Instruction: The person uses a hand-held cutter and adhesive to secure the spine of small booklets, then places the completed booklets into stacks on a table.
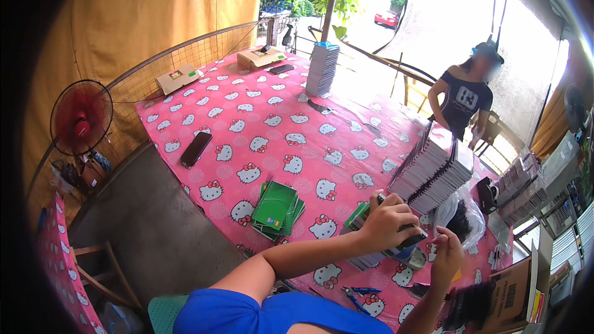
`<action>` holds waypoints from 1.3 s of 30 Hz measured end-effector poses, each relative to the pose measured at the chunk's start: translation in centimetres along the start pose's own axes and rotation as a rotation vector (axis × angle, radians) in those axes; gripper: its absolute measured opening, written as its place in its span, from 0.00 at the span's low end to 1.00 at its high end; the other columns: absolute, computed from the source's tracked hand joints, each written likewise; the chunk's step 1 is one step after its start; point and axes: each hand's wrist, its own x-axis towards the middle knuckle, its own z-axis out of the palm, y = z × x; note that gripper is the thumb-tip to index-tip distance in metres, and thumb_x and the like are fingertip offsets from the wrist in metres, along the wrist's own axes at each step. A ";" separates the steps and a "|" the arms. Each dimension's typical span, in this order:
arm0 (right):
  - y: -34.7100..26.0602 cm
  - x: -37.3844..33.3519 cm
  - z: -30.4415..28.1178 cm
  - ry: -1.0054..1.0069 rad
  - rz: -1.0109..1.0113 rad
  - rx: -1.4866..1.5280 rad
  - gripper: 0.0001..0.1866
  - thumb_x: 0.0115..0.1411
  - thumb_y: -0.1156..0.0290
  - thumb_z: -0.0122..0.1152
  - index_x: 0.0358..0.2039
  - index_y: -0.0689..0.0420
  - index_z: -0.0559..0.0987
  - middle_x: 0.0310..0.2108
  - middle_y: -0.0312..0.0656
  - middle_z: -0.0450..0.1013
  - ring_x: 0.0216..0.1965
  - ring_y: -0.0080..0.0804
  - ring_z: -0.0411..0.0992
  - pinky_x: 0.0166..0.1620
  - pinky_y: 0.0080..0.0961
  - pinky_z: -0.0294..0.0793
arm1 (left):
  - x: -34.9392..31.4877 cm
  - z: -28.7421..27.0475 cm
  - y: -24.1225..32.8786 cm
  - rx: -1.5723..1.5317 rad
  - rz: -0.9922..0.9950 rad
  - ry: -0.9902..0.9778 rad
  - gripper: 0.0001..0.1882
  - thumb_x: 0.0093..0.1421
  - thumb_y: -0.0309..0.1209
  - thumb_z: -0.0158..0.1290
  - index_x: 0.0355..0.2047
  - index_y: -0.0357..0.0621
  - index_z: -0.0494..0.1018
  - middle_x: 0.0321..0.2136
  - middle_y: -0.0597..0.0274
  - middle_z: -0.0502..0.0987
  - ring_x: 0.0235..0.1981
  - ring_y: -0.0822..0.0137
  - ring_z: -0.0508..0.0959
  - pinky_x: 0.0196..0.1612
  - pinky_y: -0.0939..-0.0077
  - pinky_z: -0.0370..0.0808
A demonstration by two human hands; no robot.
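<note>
My left hand [391, 227] is closed round a dark, long object [413, 239], which its fingers partly cover. Close by on the right, my right hand [447, 252] is raised with its fingers bent together; whatever they pinch is too small to make out. Beneath my left hand, a stack of notebooks [357, 215] with green covers shows in part. Green spiral notebooks [275, 207] lie in a small, uneven pile left of my hands. Blue-handled pliers [355, 302] rest on the table nearer to me.
Tall notebook stacks [427, 164] stand beyond my hands, beside a clear plastic bag [461, 218] of black material. Black coils [470, 303] lie by a cardboard box [513, 294]. A phone [196, 149] lies on the pink tablecloth [272, 142]. Another person [464, 99] stands across the table.
</note>
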 end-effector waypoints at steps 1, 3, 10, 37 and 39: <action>0.3 0.3 0.0 0.054 -0.083 -0.057 0.04 0.60 0.74 0.57 0.31 0.61 0.77 0.27 0.33 0.71 0.23 0.13 0.64 0.27 0.12 0.63 | 0.0 0.1 0.0 -0.002 0.001 0.015 0.09 0.49 0.43 0.62 0.26 0.55 0.81 0.24 0.78 0.76 0.37 0.73 0.69 0.50 0.60 0.50; 0.3 0.5 0.2 0.031 -0.061 -0.066 0.05 0.58 0.72 0.60 0.29 0.61 0.78 0.25 0.35 0.71 0.23 0.17 0.67 0.27 0.14 0.65 | 0.0 0.1 0.2 0.006 0.004 0.015 0.09 0.49 0.43 0.63 0.26 0.55 0.81 0.24 0.78 0.77 0.37 0.73 0.69 0.48 0.61 0.50; -0.3 1.1 0.6 -0.002 0.071 0.080 0.07 0.57 0.70 0.63 0.30 0.62 0.78 0.26 0.33 0.72 0.25 0.16 0.68 0.27 0.15 0.66 | 0.2 -0.1 -0.1 0.010 0.035 0.014 0.10 0.48 0.43 0.63 0.27 0.54 0.81 0.25 0.78 0.77 0.37 0.74 0.69 0.46 0.63 0.50; -2.6 0.7 0.6 -0.197 -0.235 -0.279 0.09 0.53 0.76 0.62 0.35 0.61 0.74 0.29 0.43 0.70 0.27 0.35 0.70 0.31 0.26 0.68 | -0.1 -1.3 0.4 -0.021 -0.081 -0.092 0.10 0.46 0.35 0.64 0.30 0.52 0.77 0.23 0.75 0.74 0.34 0.74 0.71 0.51 0.63 0.51; -3.3 1.1 0.8 -0.220 -0.230 -0.272 0.10 0.51 0.76 0.64 0.34 0.61 0.74 0.29 0.43 0.70 0.27 0.35 0.70 0.31 0.26 0.68 | 0.0 -1.4 0.3 -0.037 -0.072 -0.092 0.10 0.46 0.34 0.64 0.29 0.52 0.78 0.24 0.75 0.75 0.34 0.74 0.72 0.51 0.63 0.51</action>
